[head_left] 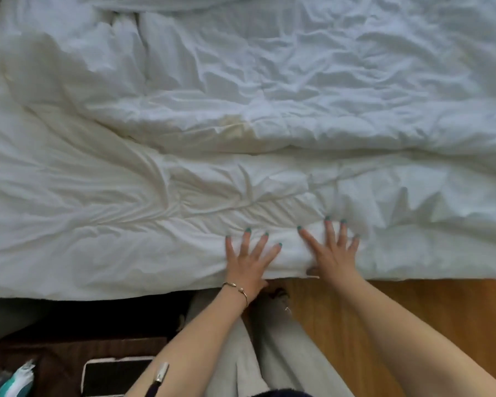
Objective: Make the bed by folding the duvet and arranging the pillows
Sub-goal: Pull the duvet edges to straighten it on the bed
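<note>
A crumpled white duvet (241,124) covers the whole bed, with a folded ridge running across its middle. Both hands lie flat on the duvet's near edge, side by side. My left hand (248,259), a thin bracelet on its wrist, presses down with spread straight fingers. My right hand (334,250) presses beside it, fingers spread, its thumb tucked at the duvet's hem. No pillow is in view.
Wooden floor (413,316) runs along the bed's near side at the right. A dark bedside surface at the lower left carries a tablet or phone (112,376) and a white-and-teal packet (17,379). My grey trouser legs (269,353) stand against the bed.
</note>
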### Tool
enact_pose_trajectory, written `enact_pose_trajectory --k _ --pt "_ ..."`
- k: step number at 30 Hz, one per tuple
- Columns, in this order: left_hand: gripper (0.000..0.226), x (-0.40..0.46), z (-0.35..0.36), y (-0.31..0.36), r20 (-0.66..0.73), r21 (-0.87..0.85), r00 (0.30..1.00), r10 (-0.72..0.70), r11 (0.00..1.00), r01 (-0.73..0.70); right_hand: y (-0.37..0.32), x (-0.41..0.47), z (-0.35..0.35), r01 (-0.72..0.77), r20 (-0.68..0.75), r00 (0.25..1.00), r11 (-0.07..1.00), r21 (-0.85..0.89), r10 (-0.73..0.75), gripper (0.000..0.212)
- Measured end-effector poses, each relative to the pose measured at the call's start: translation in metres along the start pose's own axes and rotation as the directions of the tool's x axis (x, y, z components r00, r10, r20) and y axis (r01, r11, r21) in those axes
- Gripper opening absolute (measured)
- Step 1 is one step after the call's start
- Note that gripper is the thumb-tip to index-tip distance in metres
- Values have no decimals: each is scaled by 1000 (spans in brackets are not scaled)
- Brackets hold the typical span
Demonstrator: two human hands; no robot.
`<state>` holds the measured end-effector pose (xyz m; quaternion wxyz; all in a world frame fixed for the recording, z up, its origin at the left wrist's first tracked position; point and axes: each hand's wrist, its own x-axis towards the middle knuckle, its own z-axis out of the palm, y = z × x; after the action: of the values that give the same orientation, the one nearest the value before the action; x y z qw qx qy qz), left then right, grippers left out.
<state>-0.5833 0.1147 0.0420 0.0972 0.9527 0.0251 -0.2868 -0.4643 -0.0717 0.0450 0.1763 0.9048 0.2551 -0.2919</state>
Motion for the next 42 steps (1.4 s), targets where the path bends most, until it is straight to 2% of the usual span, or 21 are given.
enact_pose_trajectory --k 2,4,5,6,8,10,14,17,20,23,25,27,30,33,35,36,37,38,40,41,42 --pt "84 8 1 12 -107 -20 990 -89 996 87 27 2 4 54 -127 990 998 -24 -56 85" --pt "76 18 6 16 -324 -30 944 -67 998 60 52 5 5 76 -257 963 997 -6 -75 56" --pt "71 20 10 15 -387 -26 919 -68 998 63 64 6 6 69 -272 960 998 -9 -69 54" --pt "66 22 10 16 -406 -21 911 -71 997 69 74 8 8 60 -243 968 998 -24 -64 67" --pt "58 22 3 24 -368 -40 924 -101 995 92 88 5 12 62 -84 994 997 -53 -66 111" --pt "73 21 -2 36 -246 -82 959 -137 989 120 92 -1 25 85 -53 995 996 -34 -87 121" --pt "84 39 -8 71 -128 -79 984 -122 990 113 100 9 17 -35 -150 987 995 92 48 103" --pt "86 60 -10 92 -59 -59 989 -137 989 134 114 37 3 -19 -178 984 999 41 25 88" --pt "77 75 -13 100 -139 -34 973 -186 983 183 124 60 -15 35 -266 963 999 19 -29 49" --pt "77 84 -16 93 -234 -38 956 -177 984 173 126 65 -26 159 -281 949 986 50 -139 32" --pt "80 81 -18 78 -138 -120 985 -103 989 86 125 54 -25 224 -192 961 969 107 -201 24" --pt "81 65 -18 58 29 -203 999 36 979 -30 119 31 -14 270 -46 963 945 183 -266 22" --pt "74 21 -9 40 313 -190 937 157 977 -101 89 -23 26 297 118 930 901 316 -348 36" --pt "73 -1 3 38 434 -167 891 133 984 -66 65 -56 55 269 161 929 907 325 -333 62" --pt "76 4 -3 43 465 -257 882 74 965 55 66 -60 54 231 203 931 921 313 -303 78" --pt "73 7 -10 50 440 -310 897 42 945 107 71 -61 50 210 221 931 920 332 -292 81" --pt "67 10 -16 57 349 -321 937 2 940 118 76 -61 45 192 219 934 912 362 -284 81" --pt "60 13 -22 66 183 -270 982 -49 958 98 83 -62 41 167 199 944 901 400 -264 79" --pt "57 17 -32 86 -120 -177 983 -142 977 119 100 -65 33 102 125 976 879 465 -179 75" --pt "62 20 -33 93 -145 -190 974 -174 971 145 110 -65 31 68 82 990 888 454 -118 72" --pt "67 21 -34 100 -76 -217 980 -183 962 163 119 -65 30 27 43 998 909 415 -49 71"
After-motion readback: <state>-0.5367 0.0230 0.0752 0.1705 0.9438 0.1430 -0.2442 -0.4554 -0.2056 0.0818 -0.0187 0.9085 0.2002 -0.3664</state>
